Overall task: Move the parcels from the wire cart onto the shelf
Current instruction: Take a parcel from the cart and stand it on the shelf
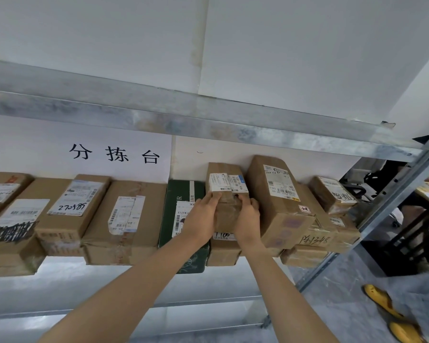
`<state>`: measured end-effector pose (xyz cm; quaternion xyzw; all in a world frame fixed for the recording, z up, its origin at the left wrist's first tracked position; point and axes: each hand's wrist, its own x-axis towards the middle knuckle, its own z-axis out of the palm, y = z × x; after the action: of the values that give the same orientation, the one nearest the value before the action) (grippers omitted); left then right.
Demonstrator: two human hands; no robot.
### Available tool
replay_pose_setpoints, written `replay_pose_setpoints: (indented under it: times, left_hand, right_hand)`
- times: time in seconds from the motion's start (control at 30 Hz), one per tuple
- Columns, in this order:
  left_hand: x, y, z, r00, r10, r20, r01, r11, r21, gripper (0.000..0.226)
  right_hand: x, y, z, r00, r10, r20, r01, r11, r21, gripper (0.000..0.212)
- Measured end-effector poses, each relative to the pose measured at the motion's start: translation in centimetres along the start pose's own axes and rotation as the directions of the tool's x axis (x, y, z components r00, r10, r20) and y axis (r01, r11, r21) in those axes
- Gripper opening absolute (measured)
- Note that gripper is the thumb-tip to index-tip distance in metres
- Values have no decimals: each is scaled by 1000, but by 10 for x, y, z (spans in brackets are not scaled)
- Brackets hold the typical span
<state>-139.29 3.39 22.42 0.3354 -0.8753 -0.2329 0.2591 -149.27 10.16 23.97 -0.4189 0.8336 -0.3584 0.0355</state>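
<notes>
A plain white wall [282, 45] backs a galvanised metal shelf [60, 278], with a white paper sign bearing three black characters [114, 154] fixed above a row of taped cardboard parcels. You stand close, arms stretched forward. Your left hand [203, 216] and right hand [248, 219] clasp a small brown cardboard parcel with white shipping labels [227, 194], one hand on each side with the fingers curled round its near end. The parcel lies on top of a lower brown box with a handwritten label [222, 256], in a narrow slot between a dark green printed carton [181, 191] on the left and a large brown carton with a white label [275, 201] on the right. The wire cart is not in view. The risks lie in that tight slot. Your right knuckles touch the large carton, which itself sits raised on other boxes, so a firm shove inward could likely push it askew or trap your fingers. Several boxes appear to overhang the shelf's front edge, including the one underneath, so the small parcel may slide back towards you if you let go before it sits flat. A person's yellow shoes [382, 303] stand on the floor at lower right, near where anything falling could land.
</notes>
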Motion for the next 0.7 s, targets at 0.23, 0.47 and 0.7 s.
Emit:
replay_pose_setpoints:
  times: [0.23,0.47,0.7]
  left_hand:
    - [-6,-6,-17,997,18,79,-27,993,118,66]
    - [-3,-34,-51,999,25,26,-34,921,389,82]
    - [-27,-66,-104,986,-35,-165,127,798,589,81]
  right_hand:
    - [-2,-5,-7,999,-33,-11,32,993,-116,62]
    - [-7,-20,-11,953,-301,15,297,929,-219,56]
    - [-16,-64,18,874,-469,130,473,757,-451,59]
